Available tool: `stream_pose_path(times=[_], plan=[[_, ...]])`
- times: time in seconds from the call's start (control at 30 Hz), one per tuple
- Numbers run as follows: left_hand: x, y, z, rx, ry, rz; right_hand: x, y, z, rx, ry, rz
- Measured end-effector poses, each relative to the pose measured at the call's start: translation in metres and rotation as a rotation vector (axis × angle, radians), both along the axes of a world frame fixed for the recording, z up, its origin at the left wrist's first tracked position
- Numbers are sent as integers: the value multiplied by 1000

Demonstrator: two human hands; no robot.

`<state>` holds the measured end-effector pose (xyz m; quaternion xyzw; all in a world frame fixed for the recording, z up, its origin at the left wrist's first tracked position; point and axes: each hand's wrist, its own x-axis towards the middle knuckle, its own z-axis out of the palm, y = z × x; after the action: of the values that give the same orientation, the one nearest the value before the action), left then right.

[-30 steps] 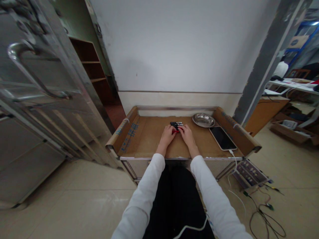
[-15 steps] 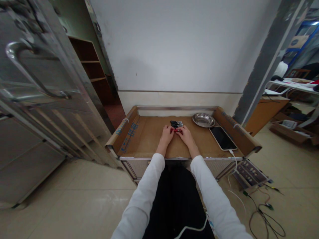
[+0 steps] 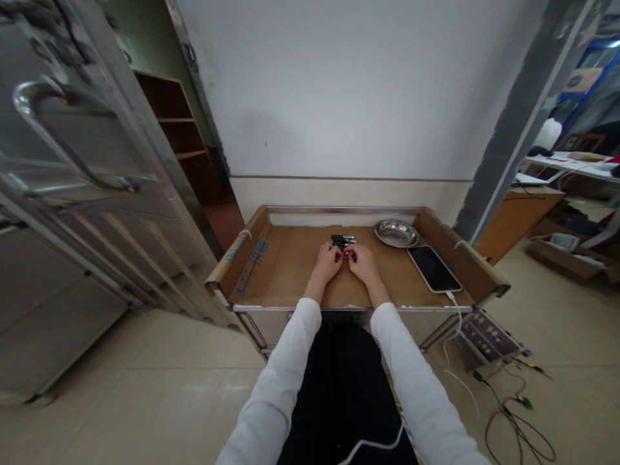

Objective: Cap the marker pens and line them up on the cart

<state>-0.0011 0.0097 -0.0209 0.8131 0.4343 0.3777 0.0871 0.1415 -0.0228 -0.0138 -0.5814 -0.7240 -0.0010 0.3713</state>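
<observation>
While the left hand point(image 3: 329, 261) in the head view has its curled fingers clamped on one end of a red pen point(image 3: 345, 254), the right hand point(image 3: 363, 262) pinches the other, just nearside of black pens point(image 3: 343, 239) on the cardboard-lined desk point(image 3: 289, 271).

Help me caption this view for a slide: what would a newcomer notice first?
Probably the left hand and right hand, both at a small red item midway along the cardboard, near some black pen-like sticks. Next, likely the shiny metal dish at the back right, with a dark-screened phone nearer the front.
</observation>
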Motion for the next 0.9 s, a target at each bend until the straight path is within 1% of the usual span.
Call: stream_pose_path(times=[0.13,0.27,0.37,0.43,0.5,0.57,0.63,0.7,0.8,0.9], plan=[[0,-1,1,1,15,54,0,-1,1,-16,-41,-64],[0,-3,5,0,27,58,-1,-1,1,10,-49,-114],[-1,-7,11,18,16,80,0,-1,1,26,-15,-209],[-2,-10,14,21,6,150,2,-1,0,15,7,-314],[-3,-11,16,7,7,258,2,-1,-1,-20,7,-420],[-3,-13,17,-15,21,366,2,-1,-2,-67,-20,-489],[-4,-13,16,-49,51,437,1,-3,-2,-112,-53,-514],[-3,-14,16,-92,101,467,0,-4,-2,-143,-90,-517],[-2,-15,18,-136,190,483,-1,-5,-1,-166,-140,-521],[-1,-14,23,-135,298,473,-2,-5,0,-180,-173,-536]])
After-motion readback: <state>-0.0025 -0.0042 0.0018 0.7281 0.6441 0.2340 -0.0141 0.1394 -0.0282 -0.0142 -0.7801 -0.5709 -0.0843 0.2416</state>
